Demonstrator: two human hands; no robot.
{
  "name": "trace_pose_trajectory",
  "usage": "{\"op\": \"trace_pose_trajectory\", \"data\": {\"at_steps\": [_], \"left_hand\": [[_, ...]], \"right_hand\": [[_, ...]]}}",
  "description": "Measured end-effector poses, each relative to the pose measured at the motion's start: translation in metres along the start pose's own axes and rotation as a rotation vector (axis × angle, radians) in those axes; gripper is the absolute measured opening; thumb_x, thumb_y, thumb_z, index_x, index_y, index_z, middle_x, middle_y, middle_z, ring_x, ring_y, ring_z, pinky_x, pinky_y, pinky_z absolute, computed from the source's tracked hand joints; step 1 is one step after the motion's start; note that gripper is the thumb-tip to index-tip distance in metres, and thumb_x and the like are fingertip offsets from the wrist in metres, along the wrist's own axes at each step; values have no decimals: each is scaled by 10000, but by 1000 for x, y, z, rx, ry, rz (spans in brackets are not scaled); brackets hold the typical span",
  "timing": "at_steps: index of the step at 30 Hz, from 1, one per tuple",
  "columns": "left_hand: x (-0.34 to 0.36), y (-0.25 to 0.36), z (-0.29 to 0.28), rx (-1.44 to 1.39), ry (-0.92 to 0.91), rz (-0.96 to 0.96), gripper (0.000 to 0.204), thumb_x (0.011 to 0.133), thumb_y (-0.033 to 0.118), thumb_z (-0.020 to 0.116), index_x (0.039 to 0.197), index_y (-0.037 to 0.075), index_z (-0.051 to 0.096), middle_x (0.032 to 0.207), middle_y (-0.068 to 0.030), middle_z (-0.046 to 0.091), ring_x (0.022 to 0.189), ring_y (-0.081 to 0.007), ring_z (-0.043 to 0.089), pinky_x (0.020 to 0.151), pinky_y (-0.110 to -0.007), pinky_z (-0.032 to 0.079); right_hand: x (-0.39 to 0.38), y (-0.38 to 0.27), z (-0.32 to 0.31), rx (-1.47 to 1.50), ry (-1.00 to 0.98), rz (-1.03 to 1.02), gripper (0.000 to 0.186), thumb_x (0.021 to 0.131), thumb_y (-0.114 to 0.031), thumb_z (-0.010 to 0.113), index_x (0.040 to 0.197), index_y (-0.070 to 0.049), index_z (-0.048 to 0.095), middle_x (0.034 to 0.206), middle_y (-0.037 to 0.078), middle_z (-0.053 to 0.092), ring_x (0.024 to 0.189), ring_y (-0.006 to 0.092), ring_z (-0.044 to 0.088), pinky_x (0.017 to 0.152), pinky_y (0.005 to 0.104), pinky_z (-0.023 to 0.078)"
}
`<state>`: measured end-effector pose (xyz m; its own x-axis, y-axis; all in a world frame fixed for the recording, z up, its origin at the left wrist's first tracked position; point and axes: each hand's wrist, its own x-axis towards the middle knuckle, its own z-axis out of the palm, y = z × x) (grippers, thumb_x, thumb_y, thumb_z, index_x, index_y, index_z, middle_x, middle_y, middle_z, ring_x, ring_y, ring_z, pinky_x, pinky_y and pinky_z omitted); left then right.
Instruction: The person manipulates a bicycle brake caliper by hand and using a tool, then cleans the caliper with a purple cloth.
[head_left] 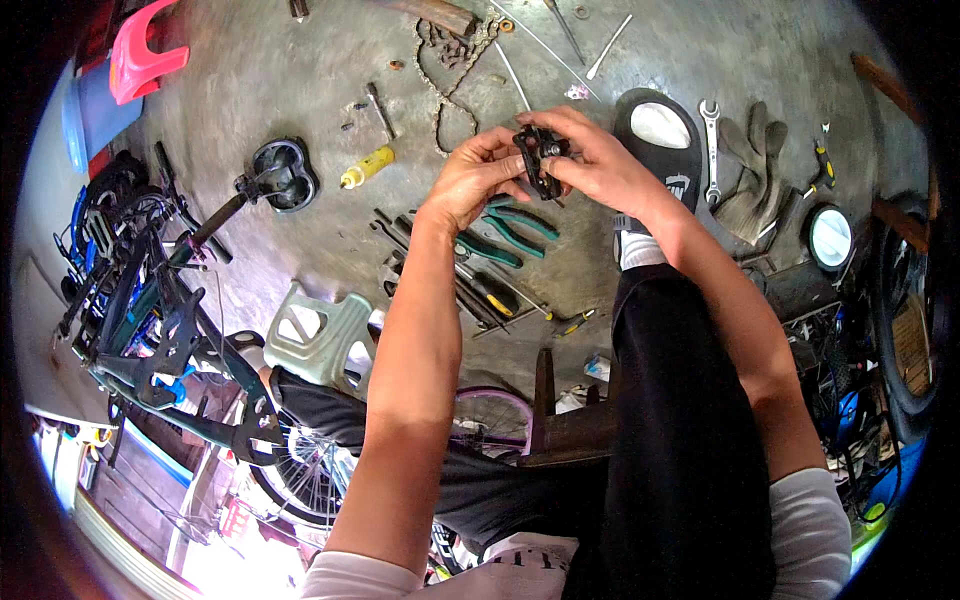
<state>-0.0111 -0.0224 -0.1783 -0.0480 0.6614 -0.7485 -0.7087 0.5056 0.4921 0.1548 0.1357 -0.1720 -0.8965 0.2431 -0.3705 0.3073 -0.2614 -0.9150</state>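
Both hands meet over the concrete floor around a small black metal bicycle part (541, 160); its exact kind I cannot make out, though it has a bolt or round fitting on its right side. My left hand (474, 178) pinches it from the left, thumb and fingers closed at its edge. From the right, my right hand (607, 168) grips it, with the index finger over the top and the thumb at the lower side. Green-handled pliers (522, 232) lie on the floor just below the hands. A bicycle chain (437, 95) lies above my left hand.
A yellow bottle (367, 167), a socket tool (379, 110), a wrench (710, 150) and grey gloves (757, 175) lie around. My shoe (655, 140) is beside my right wrist. A bicycle frame (150, 330) and a small stool (318, 335) stand left. A bicycle saddle (282, 173) sits nearer.
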Motion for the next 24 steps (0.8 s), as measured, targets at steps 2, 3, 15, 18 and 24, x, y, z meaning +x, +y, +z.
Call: {"op": "trace_pose_trajectory", "data": {"at_steps": [2,3,15,18,24], "left_hand": [[-5,3,4,65,41,29,151,973,54,699,1121,28,686,1008,-69,721,874,-172,710,713,-301,617],[-7,4,6,120,60,47,170,978,62,698,1141,19,685,1019,-67,719,874,-168,706,726,-298,617],[-22,-19,70,434,528,464,404,973,156,726,1329,-7,624,1120,-95,719,993,-163,667,877,-322,546],[-30,-11,94,559,708,445,437,922,185,773,1271,-48,652,1114,-183,738,926,-267,737,843,-366,571],[-26,-25,82,652,848,369,343,949,186,728,1199,-47,703,1022,-183,768,830,-232,747,767,-367,599]], "right_hand": [[6,8,2,-184,57,-142,443,923,-108,602,1355,-14,585,1295,158,594,1168,276,627,966,380,521],[5,6,4,-94,55,-60,453,898,-96,632,1340,-19,572,1269,183,622,1231,311,607,1054,405,467],[2,-5,8,229,197,94,415,1025,-96,430,1433,-56,495,1380,79,597,1217,177,586,1021,314,477],[2,-5,4,380,190,122,410,1053,-151,433,1449,-60,485,1410,76,586,1269,188,567,1052,335,461],[0,-7,2,372,107,34,505,1043,-175,461,1533,-52,439,1545,137,472,1401,259,482,1027,390,529]]}}
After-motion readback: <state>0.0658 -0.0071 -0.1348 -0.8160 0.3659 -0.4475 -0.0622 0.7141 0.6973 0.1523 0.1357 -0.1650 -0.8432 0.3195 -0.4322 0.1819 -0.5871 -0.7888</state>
